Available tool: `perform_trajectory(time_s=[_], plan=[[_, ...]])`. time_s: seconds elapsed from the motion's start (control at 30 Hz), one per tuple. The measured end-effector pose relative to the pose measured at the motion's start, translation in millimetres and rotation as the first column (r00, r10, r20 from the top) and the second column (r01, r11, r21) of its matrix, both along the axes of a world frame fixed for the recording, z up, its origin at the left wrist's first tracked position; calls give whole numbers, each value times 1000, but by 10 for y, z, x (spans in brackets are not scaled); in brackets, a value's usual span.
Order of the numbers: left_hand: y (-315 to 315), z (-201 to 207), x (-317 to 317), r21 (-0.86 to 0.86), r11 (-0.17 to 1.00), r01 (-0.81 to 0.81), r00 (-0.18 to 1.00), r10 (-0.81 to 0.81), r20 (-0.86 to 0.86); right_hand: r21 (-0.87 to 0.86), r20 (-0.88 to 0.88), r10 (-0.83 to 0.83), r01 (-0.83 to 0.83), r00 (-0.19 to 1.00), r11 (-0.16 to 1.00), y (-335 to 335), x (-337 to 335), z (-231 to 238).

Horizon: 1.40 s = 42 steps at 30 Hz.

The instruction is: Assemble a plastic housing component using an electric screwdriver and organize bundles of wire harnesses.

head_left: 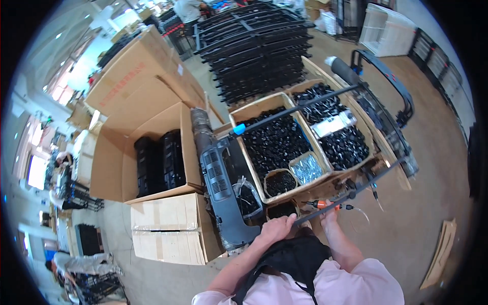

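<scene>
A long black frame lies across the work area, with two bars, a dark vented end panel (217, 173) on the left and a loop-shaped handle (394, 84) at the far right. My left hand (278, 229) is closed round the near bar (373, 179), close to the panel's lower corner. By the same bar, my right hand (329, 216) is closed on an orange-and-black power screwdriver (324, 204). Its thin bit points left, and a pale cord trails off to the right. The bar partly hides my right fingers.
Beneath the frame, two bins (233, 118) hold many small black parts; a small tray of silvery screws (307, 169) sits in one. An open carton (109, 162) with black parts stands left, above a closed box (165, 226). Stacked black frames (256, 56) rise behind. Flat cardboard (440, 253) lies right.
</scene>
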<state>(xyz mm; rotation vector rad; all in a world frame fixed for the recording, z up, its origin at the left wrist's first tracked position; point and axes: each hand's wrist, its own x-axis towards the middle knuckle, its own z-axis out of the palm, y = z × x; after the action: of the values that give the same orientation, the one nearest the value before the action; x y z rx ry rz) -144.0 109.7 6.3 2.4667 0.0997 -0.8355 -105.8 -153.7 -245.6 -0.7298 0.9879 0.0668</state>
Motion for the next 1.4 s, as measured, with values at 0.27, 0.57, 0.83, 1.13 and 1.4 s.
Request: perform_trajectory(time_s=[0.27, 0.57, 0.83, 1.13, 1.4], plan=[[-308, 3, 173, 111, 992, -67, 994, 76, -83, 388, 230, 499, -549, 836, 740, -511, 208, -828], [-200, 166, 61, 121, 977, -174, 982, 181, -50, -191, -164, 984, -981, 70, 38, -613, 111, 732], [-235, 170, -57, 75, 958, -278, 960, 275, 48, -276, -424, 564, -492, -708, -826, -803, 788, 2376], [-421, 272, -671, -381, 857, -348, 489, 512, 706, -769, -376, 861, -403, -341, -496, -562, 1950, 3183], [-400, -127, -1206, -338, 512, -790, 589, 787, -183, -960, -207, 978, -193, -12, -205, -348, 3493, 2826]])
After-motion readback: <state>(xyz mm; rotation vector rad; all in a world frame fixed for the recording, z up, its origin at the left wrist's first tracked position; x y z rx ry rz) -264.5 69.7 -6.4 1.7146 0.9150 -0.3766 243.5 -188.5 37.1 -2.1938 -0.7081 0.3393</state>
